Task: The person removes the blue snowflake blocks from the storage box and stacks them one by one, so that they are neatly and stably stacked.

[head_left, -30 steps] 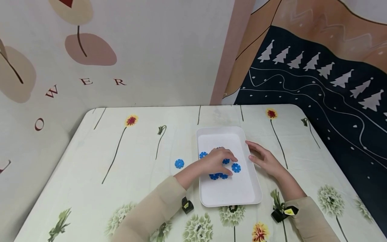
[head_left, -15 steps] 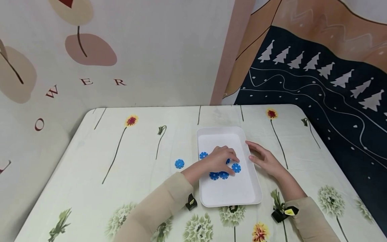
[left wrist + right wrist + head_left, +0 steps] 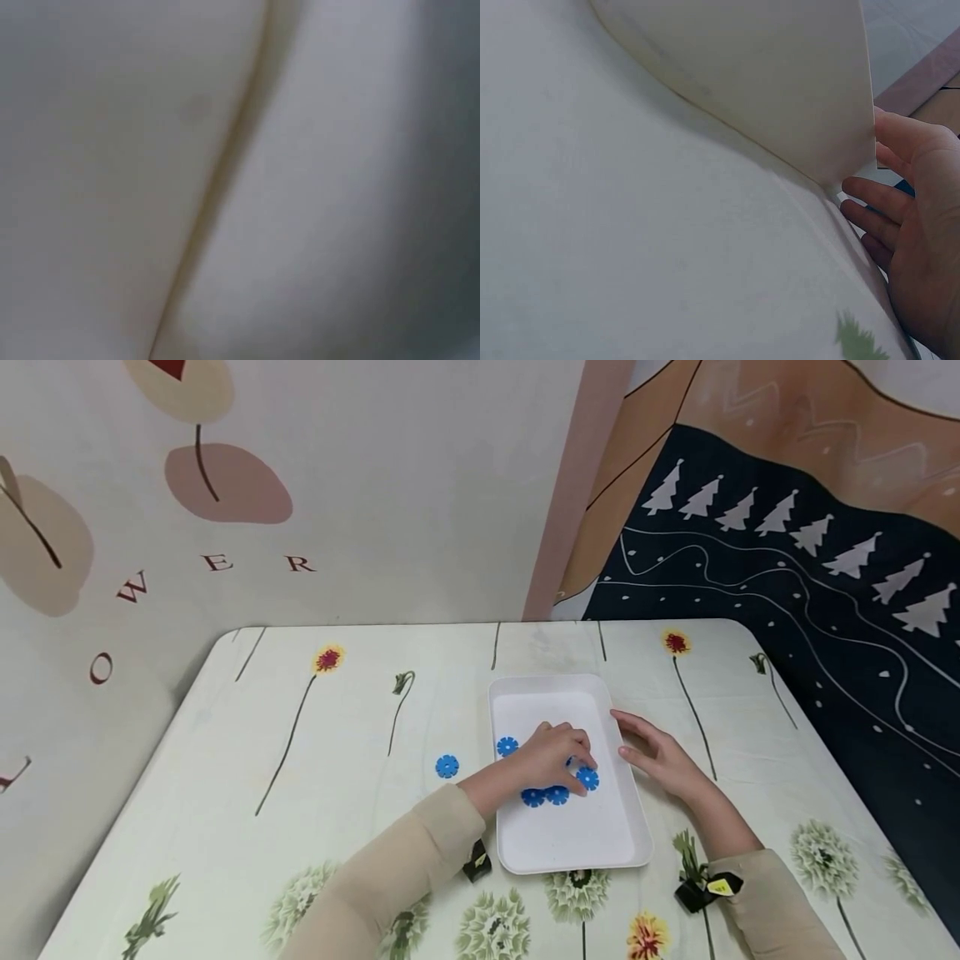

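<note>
In the head view a white tray (image 3: 570, 843) lies on the table, holding several blue notched discs, probably snowflake building pieces. My left hand (image 3: 551, 756) reaches over it from the left. Its thumb and index fingertip sit at opposite edges of one blue disc (image 3: 588, 778), and it covers part of the others. Under the palm, two discs (image 3: 533, 797) lie side by side; another disc (image 3: 507, 746) is by the left wall. My right hand (image 3: 660, 760) rests at the tray's right rim, fingers extended. The right wrist view shows that hand (image 3: 922, 217) against the tray wall (image 3: 780, 82).
One blue disc (image 3: 447, 767) lies on the flower-print tablecloth (image 3: 360, 777), left of the tray. A wall stands behind the table's far edge. The left wrist view is a blurred close-up of pale surfaces.
My left hand has shifted slightly right within the tray, its fingertips drawing in around the right-hand disc. My right hand and the tray have stayed put.
</note>
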Demonstrator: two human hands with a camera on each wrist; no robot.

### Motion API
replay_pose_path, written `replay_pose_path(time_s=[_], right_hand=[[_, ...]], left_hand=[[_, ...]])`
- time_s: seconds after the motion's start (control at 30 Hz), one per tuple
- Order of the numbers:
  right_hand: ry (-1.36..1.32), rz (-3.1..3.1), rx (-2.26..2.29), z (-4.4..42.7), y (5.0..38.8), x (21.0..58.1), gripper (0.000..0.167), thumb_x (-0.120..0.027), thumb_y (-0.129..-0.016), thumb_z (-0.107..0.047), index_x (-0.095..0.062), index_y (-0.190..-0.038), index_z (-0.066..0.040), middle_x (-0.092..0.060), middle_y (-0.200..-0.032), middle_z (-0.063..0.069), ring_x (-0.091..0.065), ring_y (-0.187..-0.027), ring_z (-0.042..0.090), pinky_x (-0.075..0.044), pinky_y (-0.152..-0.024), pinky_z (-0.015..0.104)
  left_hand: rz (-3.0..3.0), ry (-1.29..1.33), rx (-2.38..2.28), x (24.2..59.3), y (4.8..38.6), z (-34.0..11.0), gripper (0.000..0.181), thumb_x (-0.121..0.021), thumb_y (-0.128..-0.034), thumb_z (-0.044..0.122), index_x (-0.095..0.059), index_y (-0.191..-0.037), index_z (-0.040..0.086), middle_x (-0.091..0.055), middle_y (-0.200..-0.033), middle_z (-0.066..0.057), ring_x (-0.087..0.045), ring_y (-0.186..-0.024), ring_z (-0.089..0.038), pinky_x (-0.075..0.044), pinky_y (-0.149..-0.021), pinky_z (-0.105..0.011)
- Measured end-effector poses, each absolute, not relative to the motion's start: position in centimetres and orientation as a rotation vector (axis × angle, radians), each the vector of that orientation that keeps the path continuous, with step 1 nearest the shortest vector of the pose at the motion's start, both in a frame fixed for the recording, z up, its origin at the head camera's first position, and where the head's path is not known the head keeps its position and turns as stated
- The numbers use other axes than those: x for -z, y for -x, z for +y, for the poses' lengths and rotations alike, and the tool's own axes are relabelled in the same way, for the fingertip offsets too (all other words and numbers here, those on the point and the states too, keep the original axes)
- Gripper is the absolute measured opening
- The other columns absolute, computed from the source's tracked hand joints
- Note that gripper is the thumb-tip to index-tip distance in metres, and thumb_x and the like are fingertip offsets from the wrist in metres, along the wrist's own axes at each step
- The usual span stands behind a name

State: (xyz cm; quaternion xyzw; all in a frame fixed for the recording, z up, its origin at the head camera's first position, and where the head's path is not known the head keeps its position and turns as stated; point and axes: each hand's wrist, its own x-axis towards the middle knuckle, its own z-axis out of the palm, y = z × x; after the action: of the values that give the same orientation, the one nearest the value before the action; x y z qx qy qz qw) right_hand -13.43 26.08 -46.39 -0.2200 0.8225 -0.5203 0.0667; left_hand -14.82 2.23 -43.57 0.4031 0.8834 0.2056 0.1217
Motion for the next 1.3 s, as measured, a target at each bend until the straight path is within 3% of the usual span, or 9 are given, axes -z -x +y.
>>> replay_pose_path(time_s=[0.7, 1.3], right_hand=[[0.688, 2.441, 1.607, 26.3, 13.5, 46.4, 0.053, -0.055, -0.097, -0.005, -0.035, -0.146, -0.001, -0.040, -0.141, 0.026, -0.034, -0.129, 0.044, -0.029, -0.097, 0.011], [0.669, 2.434, 1.613, 26.2, 13.4, 46.4, 0.053, -0.055, -0.097, -0.006, -0.036, -0.146, -0.002, -0.041, -0.140, 0.026, -0.035, -0.129, 0.044, -0.028, -0.098, 0.011]], left_hand=[[2.583, -1.362, -0.541, 43.4, 15.0, 2.2, 0.035, -0.078, -0.0779, 0.042, -0.074, -0.106, 0.022, -0.065, -0.098, 0.014, -0.047, -0.093, -0.005, -0.031, -0.078, -0.023], [2.600, -1.366, -0.821, 43.2, 14.6, 1.1, 0.033, -0.082, -0.0747, 0.029, -0.075, -0.104, 0.015, -0.066, -0.096, 0.008, -0.046, -0.090, -0.007, -0.034, -0.079, -0.022]])
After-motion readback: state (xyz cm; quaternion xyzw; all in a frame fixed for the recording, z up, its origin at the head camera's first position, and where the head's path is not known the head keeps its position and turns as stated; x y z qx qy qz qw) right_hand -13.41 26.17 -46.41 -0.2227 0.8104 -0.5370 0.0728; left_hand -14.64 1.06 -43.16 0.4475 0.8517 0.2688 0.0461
